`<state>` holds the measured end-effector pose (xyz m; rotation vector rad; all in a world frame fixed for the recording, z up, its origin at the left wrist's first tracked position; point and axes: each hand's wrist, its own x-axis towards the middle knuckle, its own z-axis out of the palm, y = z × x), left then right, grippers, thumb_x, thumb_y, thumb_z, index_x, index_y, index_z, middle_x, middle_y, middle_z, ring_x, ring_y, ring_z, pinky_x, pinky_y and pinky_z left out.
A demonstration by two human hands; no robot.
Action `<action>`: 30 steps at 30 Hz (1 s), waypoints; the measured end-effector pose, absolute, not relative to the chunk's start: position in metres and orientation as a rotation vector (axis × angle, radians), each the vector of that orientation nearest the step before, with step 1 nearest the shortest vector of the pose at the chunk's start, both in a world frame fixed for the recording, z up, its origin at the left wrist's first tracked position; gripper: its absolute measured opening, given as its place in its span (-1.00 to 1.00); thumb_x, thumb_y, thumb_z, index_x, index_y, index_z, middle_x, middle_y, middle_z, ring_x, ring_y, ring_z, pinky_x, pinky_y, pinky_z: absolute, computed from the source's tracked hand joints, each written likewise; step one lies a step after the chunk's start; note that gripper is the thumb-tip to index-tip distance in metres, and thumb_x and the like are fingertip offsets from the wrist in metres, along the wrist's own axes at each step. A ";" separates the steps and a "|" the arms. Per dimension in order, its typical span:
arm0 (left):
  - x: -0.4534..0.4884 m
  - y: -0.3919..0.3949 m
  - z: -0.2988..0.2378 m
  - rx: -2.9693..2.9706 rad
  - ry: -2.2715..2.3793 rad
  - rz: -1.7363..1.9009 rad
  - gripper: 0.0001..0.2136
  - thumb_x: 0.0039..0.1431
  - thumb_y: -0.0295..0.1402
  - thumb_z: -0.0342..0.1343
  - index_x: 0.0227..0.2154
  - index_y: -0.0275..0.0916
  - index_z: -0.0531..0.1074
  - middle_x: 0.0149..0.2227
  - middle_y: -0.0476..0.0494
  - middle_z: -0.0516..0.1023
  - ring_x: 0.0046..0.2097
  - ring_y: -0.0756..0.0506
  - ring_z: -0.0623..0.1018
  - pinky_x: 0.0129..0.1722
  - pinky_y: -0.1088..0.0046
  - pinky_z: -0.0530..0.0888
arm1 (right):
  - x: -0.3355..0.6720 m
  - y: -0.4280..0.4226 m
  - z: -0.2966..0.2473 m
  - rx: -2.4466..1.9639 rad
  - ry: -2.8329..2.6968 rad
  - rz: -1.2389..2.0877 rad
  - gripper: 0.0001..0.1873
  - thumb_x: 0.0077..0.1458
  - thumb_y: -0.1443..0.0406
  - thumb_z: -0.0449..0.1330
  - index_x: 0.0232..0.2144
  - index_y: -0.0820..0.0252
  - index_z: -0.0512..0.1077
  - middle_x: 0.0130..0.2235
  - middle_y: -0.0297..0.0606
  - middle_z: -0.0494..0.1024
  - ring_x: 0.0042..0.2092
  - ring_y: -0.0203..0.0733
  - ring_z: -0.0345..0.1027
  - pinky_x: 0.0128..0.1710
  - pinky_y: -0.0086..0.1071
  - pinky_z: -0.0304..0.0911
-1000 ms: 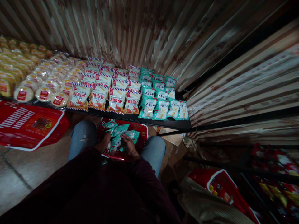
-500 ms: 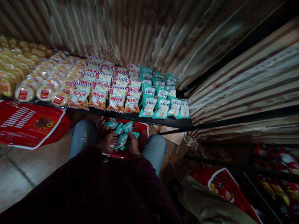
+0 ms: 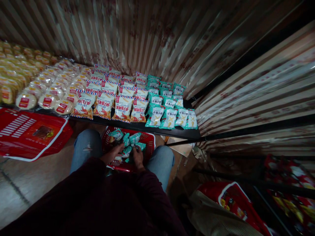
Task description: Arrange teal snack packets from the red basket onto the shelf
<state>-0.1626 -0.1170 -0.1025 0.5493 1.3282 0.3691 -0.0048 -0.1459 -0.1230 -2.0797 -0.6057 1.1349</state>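
Observation:
A red basket (image 3: 150,139) stands between my knees with several small teal-and-white snack bags (image 3: 135,138) in it. Over its left side, my left hand (image 3: 114,154) reaches in, fingers stretched toward the bags and apart. My right hand (image 3: 138,157) is closed at the right of the pile, its fingers curled on a teal snack bag (image 3: 127,151) that lies between both hands. Dim light and the fingers partly hide that grip. On the black shelf (image 3: 182,132) beyond the basket, matching teal bags (image 3: 169,117) stand in rows.
Left of the teal bags are rows of white-and-orange snack bags (image 3: 122,106), round wrapped cakes (image 3: 46,101) and yellow packs (image 3: 7,93). Red baskets stand at left (image 3: 56,137) and lower right (image 3: 216,188). A striped curtain (image 3: 137,39) hangs behind; a dark metal bar (image 3: 246,131) crosses at right.
The view has tilted slightly, so the shelf and basket sit a little lower. My right hand has shifted slightly left on the bags; my left hand stays beside them.

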 end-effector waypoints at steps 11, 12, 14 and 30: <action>-0.159 -0.121 -0.092 0.608 1.243 0.249 -0.50 -0.24 0.04 0.26 -0.28 -0.21 0.44 -0.03 -0.28 0.52 0.04 -0.26 0.47 -0.12 0.33 0.43 | -0.001 -0.146 -0.123 -2.108 -0.680 1.037 -0.66 -0.18 0.28 0.19 -0.24 0.16 0.44 -0.23 -0.21 0.57 -0.14 -0.07 0.42 -0.15 -0.34 0.26; -0.160 -0.122 -0.092 0.613 1.247 0.236 -0.50 -0.25 0.05 0.26 -0.30 -0.21 0.45 -0.05 -0.28 0.54 0.03 -0.29 0.47 -0.13 0.30 0.43 | 0.000 -0.146 -0.124 -2.105 -0.668 1.037 -0.63 -0.20 0.30 0.19 -0.22 0.16 0.43 -0.23 -0.21 0.57 -0.15 -0.08 0.42 -0.15 -0.34 0.27; -0.162 -0.125 -0.091 0.624 1.253 0.225 -0.51 -0.24 0.04 0.26 -0.29 -0.20 0.46 -0.09 -0.26 0.55 0.01 -0.30 0.48 -0.14 0.28 0.43 | 0.001 -0.147 -0.124 -2.093 -0.644 1.043 -0.57 -0.24 0.34 0.18 -0.19 0.15 0.42 -0.24 -0.23 0.57 -0.17 -0.09 0.42 -0.17 -0.34 0.28; -0.165 -0.134 -0.091 0.715 1.213 0.091 -0.41 -0.23 -0.04 0.27 -0.04 0.01 0.38 -0.01 -0.14 0.45 0.04 -0.30 0.41 -0.21 0.25 0.43 | 0.000 -0.152 -0.113 -2.072 -0.741 1.028 -0.59 -0.30 0.21 0.31 -0.28 0.14 0.46 -0.16 -0.12 0.55 0.02 0.03 0.35 -0.07 -0.27 0.24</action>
